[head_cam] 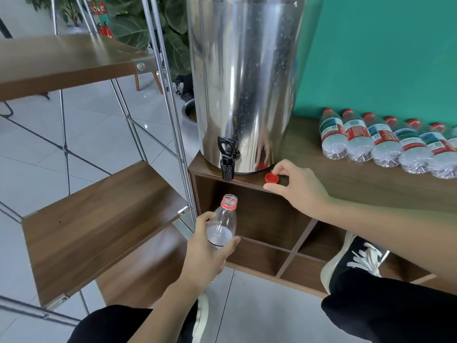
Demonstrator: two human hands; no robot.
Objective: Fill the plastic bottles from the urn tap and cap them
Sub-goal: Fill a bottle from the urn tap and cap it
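A steel urn stands on the wooden cabinet top, its black tap hanging over the front edge. My left hand grips an uncapped clear bottle, tilted and partly filled, below the tap and a little in front of it. The bottle's mouth is open, with a red ring at the neck. A red cap lies on the cabinet top to the right of the tap. My right hand curls its thumb and forefinger round the cap.
Several capped, filled bottles lie in a row on the cabinet top at the right, against the green wall. Open cabinet compartments sit below the tap. A metal-framed rack with wooden shelves stands at the left. My shoe rests near the cabinet base.
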